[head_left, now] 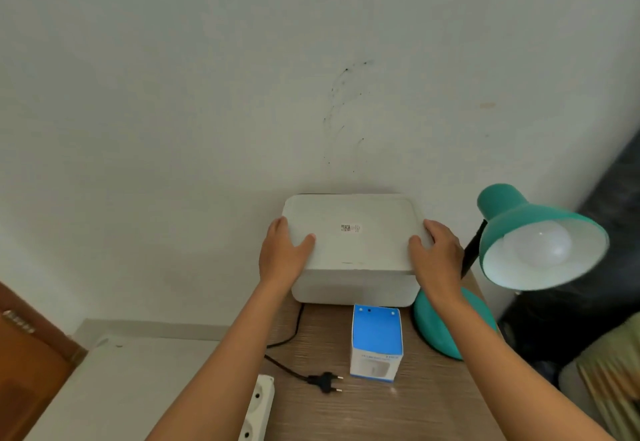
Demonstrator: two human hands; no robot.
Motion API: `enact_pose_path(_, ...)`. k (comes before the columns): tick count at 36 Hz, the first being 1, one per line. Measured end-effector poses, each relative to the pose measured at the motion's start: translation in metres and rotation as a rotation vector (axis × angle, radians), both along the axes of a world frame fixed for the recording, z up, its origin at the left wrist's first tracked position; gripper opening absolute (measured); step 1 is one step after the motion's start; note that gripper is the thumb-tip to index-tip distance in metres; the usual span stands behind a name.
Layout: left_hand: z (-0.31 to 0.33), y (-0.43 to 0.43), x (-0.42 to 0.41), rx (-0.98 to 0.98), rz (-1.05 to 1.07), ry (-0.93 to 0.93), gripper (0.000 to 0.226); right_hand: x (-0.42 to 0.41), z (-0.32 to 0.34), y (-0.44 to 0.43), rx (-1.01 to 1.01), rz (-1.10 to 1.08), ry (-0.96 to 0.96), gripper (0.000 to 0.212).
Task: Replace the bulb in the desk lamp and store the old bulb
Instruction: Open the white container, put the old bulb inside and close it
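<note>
A white storage box stands on the wooden desk against the wall, with its white lid on top. My left hand grips the lid's left edge and my right hand grips its right edge. A teal desk lamp stands at the right, its shade tilted toward me with a white bulb screwed inside. Its round teal base sits partly behind my right forearm. A blue and white bulb carton stands upright in front of the box.
The lamp's black cord ends in an unplugged plug lying on the desk. A white power strip hangs over the desk's left edge. A pale surface lies lower left, a dark object and a green cloth at the right.
</note>
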State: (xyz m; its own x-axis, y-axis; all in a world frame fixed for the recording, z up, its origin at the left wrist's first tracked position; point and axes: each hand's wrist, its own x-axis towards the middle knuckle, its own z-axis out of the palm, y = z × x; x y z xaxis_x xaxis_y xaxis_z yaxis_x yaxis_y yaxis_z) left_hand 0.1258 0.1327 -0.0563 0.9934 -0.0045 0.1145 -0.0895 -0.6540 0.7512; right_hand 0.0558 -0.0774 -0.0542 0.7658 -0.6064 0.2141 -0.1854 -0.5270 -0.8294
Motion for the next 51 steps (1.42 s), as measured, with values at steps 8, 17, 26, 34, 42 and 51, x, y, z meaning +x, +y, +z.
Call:
enact_pose_path(8,0.001,-0.009,0.013,0.016,0.065,-0.058,0.056,0.015,0.0,-0.003,0.043,-0.023,-0.038,0.044)
enact_pose_path(17,0.0,-0.015,0.024,0.032,0.012,-0.106,0.041,0.021,0.001,-0.01,0.068,-0.07,-0.048,0.043)
enact_pose_path(26,-0.004,-0.012,0.02,0.003,-0.02,-0.074,0.054,0.02,-0.003,-0.01,0.107,-0.047,-0.043,0.042)
enact_pose_path(34,-0.015,-0.001,0.001,-0.273,-0.041,-0.041,0.069,0.001,-0.014,-0.006,0.027,0.01,0.005,0.047)
enact_pose_path(42,-0.023,0.002,-0.008,-0.304,-0.08,-0.012,0.072,-0.005,-0.015,-0.002,0.059,0.037,0.033,0.052)
enact_pose_path(51,-0.02,0.001,-0.007,-0.324,-0.071,0.022,0.072,0.004,-0.01,-0.003,0.039,0.056,0.079,0.052)
